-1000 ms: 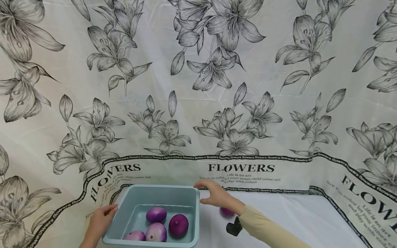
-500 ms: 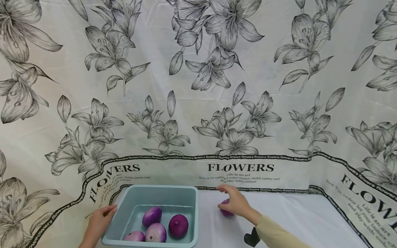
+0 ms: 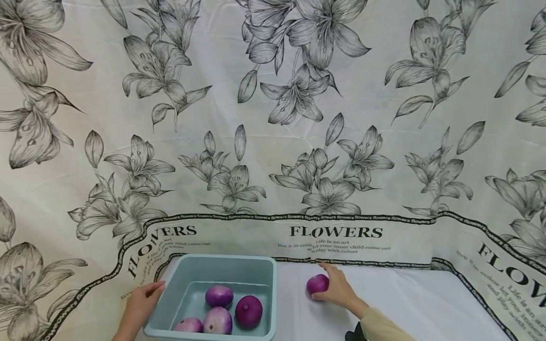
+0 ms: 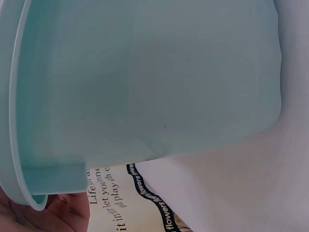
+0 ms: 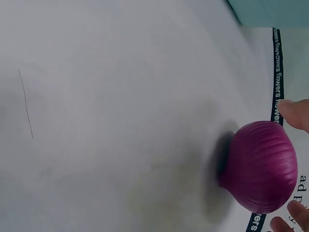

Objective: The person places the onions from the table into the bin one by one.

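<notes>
In the head view a light blue plastic bin (image 3: 228, 269) stands at the lower left, holding several purple onions (image 3: 249, 311). My left hand (image 3: 138, 303) grips the bin's left rim. The left wrist view shows the bin's outer wall (image 4: 145, 82), with part of the hand (image 4: 67, 212) under its rim. To the right of the bin, a single purple onion (image 3: 317, 284) lies on the white cloth. My right hand (image 3: 339, 289) reaches around its right side, thumb and fingers spread. From the right wrist, a gap shows between one fingertip (image 5: 292, 113) and the onion (image 5: 263, 166).
White cloth (image 3: 405, 293) covers the table, stretching to the right of the hand. Behind it hangs a flower-printed curtain (image 3: 332, 239) with a black lettered border. A black object (image 3: 355, 333) sits at the right wrist by the sleeve.
My right hand has left the bin's right rim and moved right to the lone onion, now around its right side. One onion in the bin has shifted slightly. The left hand stays put.
</notes>
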Demonstrator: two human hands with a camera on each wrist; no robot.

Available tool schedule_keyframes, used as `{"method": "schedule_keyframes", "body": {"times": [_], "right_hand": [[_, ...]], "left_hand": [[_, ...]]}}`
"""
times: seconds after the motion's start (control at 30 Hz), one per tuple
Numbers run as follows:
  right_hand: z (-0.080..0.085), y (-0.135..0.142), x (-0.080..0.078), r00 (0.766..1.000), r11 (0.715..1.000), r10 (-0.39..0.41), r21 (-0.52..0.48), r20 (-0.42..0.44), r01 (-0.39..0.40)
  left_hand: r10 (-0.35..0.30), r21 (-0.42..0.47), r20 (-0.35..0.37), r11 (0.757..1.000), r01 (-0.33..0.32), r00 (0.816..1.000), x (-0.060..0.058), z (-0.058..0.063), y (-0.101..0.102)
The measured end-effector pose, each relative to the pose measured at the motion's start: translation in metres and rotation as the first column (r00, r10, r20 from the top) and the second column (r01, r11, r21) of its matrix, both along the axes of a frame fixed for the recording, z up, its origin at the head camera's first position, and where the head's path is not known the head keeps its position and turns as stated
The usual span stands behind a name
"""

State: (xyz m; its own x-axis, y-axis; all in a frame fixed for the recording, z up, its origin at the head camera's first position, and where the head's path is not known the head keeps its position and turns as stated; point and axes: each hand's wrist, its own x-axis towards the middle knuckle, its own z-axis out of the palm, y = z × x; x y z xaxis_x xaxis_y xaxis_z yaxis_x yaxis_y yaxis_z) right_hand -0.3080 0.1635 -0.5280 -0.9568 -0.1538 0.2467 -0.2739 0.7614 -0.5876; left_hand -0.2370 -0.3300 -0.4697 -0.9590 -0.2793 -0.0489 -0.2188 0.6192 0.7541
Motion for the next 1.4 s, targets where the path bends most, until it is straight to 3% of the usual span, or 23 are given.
{"method": "schedule_keyframes", "body": {"times": [0.33,0.63,0.9,1.4], "right_hand": [[-0.024,-0.001,-0.018,0.999,0.999,-0.04,-0.009,0.019,0.04],[-0.024,-0.008,-0.02,0.999,1.0,-0.025,0.011,0.047,0.025],[-0.034,-0.011,-0.026,0.996,0.999,-0.046,0.031,0.08,0.044],[-0.043,-0.015,-0.027,0.995,0.997,-0.064,-0.026,0.078,0.067]], "left_hand": [[0.008,0.016,0.009,1.0,-0.008,1.0,-0.003,-0.001,0.001],[0.022,0.006,0.013,1.0,-0.022,1.0,-0.002,-0.001,0.002],[0.025,-0.001,0.012,1.0,-0.025,1.0,-0.002,-0.001,0.002],[0.023,-0.007,0.012,1.0,-0.023,1.0,0.0,0.001,0.003]]}}
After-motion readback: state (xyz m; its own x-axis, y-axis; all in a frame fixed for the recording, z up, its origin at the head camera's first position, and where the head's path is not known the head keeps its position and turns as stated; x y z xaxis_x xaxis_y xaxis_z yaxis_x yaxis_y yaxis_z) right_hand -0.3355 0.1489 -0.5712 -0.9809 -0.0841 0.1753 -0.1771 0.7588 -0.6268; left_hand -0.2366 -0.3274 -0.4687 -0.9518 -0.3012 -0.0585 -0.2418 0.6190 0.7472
